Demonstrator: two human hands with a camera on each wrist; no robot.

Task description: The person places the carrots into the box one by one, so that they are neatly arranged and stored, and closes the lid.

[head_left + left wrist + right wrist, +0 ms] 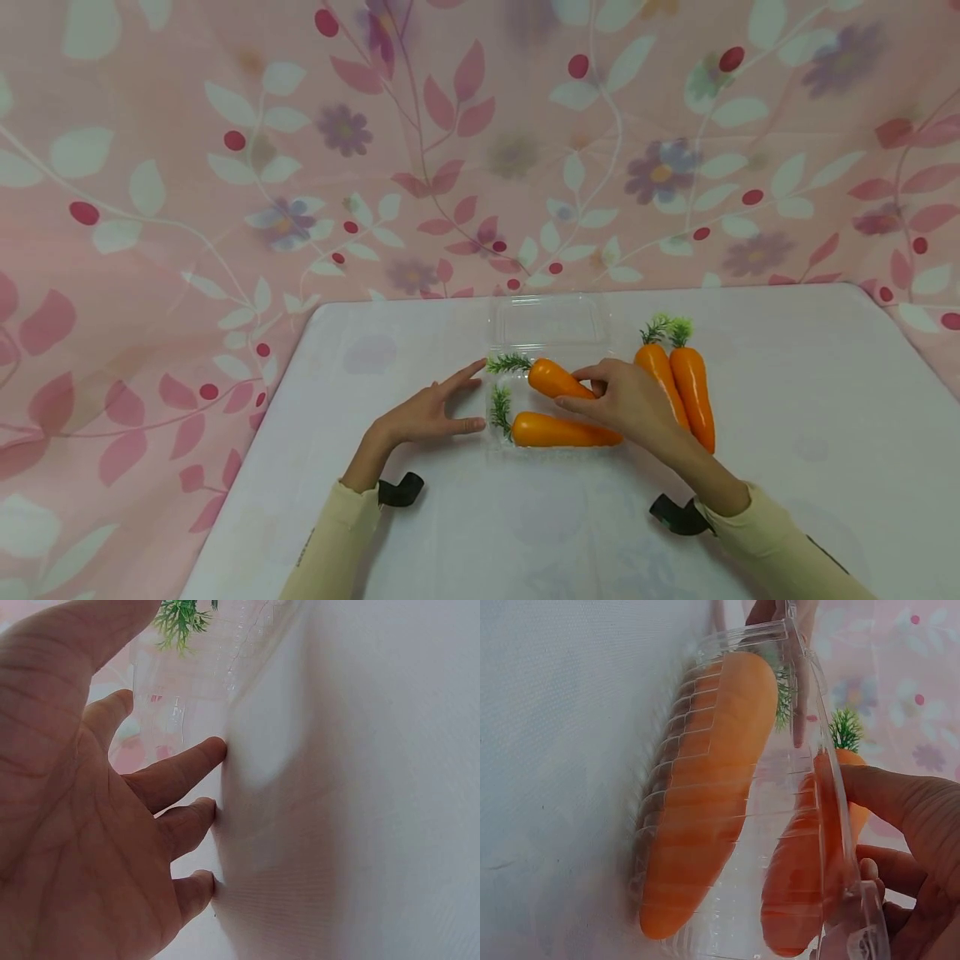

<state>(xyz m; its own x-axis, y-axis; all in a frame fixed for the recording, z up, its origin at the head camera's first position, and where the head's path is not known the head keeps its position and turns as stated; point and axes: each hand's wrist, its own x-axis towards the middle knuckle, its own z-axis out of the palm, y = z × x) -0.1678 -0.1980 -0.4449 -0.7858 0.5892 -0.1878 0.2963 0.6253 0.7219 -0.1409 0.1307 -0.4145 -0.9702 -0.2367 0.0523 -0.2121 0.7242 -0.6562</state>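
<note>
Can see the left hand (431, 414), with fingers spread, beside a see-through container (532, 402), hard to trace on the white tabletop (322, 383). Can make out a lower carrot (558, 431) lying along the near side and an upper carrot (553, 378) over the container's far half, pinched by the right hand (633, 402), with tip covered from above; then narrow room before two outer carrots (693, 387), one partly hidden, and wide tabletop beyond.

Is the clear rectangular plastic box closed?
No, the clear plastic lid of the box is open, beyond the orange tapered carrot inside.
</note>
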